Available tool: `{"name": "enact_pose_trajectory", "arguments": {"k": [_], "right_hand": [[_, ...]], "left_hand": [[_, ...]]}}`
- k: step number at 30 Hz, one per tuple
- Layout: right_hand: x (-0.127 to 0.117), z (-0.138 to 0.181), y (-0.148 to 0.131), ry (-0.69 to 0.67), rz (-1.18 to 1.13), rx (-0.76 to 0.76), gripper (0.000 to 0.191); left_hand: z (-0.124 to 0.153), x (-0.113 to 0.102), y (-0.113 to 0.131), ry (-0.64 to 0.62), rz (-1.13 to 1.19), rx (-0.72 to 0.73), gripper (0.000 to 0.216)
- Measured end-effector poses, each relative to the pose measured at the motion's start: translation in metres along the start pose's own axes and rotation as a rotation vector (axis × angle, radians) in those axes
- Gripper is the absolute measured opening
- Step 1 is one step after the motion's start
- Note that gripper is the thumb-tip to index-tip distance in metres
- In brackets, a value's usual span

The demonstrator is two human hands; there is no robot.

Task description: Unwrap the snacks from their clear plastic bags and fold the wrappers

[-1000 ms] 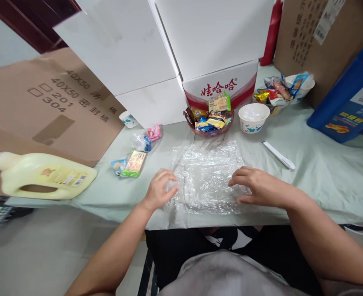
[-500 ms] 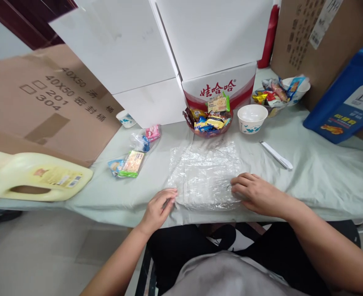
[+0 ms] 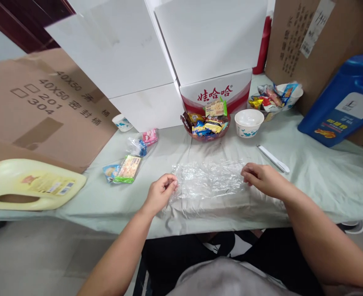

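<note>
A clear, crinkled plastic bag (image 3: pixel 210 179) stretches between my two hands above the cloth-covered table. My left hand (image 3: pixel 163 191) pinches its left edge, thumb against fingers. At the opposite side my right hand (image 3: pixel 263 179) grips the right edge, fingers curled. The bag looks flat, with nothing visible in it. Beyond it stands a reddish bowl (image 3: pixel 204 137) filled with wrapped snacks. A white paper bowl (image 3: pixel 249 122) is to the right of that, and a white utility knife (image 3: pixel 273 158) lies just past my right hand.
Several wrapped snacks (image 3: pixel 128 167) lie left of the bag. A yellow jug (image 3: pixel 42 183) rests on its side at far left; a blue bottle (image 3: pixel 338 107) leans at right. White boxes (image 3: pixel 212 41) and brown cartons (image 3: pixel 52 107) wall the back. More snacks (image 3: pixel 269 98) sit at back right.
Both hands have closed on the plastic bag's sides and moved up the table. The bag's near edge has lifted and folded away from me, so it now covers a narrower strip.
</note>
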State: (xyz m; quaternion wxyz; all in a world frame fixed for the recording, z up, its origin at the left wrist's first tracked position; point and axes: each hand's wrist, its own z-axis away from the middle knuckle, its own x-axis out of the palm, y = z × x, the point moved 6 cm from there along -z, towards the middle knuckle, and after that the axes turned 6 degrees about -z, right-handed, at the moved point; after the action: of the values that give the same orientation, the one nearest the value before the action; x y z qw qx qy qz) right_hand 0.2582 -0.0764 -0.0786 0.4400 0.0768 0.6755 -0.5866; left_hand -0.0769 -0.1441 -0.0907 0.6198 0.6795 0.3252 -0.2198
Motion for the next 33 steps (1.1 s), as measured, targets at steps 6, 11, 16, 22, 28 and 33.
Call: {"name": "enact_pose_trajectory", "arguments": {"k": [6,11,16,22,28,33], "right_hand": [[0.01,-0.024,0.008,0.257,0.418,0.176,0.028],[0.019,-0.028,0.009,0.208,0.518,0.13,0.031],[0.02,-0.024,0.008,0.204,0.511,0.119,0.032],[0.024,-0.026,0.008,0.141,0.476,0.114,0.028],[0.02,-0.032,0.01,0.186,0.485,0.105,0.029],[0.006,-0.022,-0.004,0.357,0.523,-0.086,0.031]], "left_hand": [[-0.049,0.006,-0.011,0.158,-0.288,-0.004,0.021],[-0.057,0.014,-0.02,0.168,-0.323,-0.017,0.025],[-0.058,0.013,-0.029,0.143,-0.306,-0.051,0.029],[-0.04,-0.008,0.011,0.438,-0.482,0.107,0.024],[0.008,0.065,0.067,-0.073,-0.637,0.539,0.044],[0.039,0.101,0.071,-0.311,-0.74,0.558,0.079]]}}
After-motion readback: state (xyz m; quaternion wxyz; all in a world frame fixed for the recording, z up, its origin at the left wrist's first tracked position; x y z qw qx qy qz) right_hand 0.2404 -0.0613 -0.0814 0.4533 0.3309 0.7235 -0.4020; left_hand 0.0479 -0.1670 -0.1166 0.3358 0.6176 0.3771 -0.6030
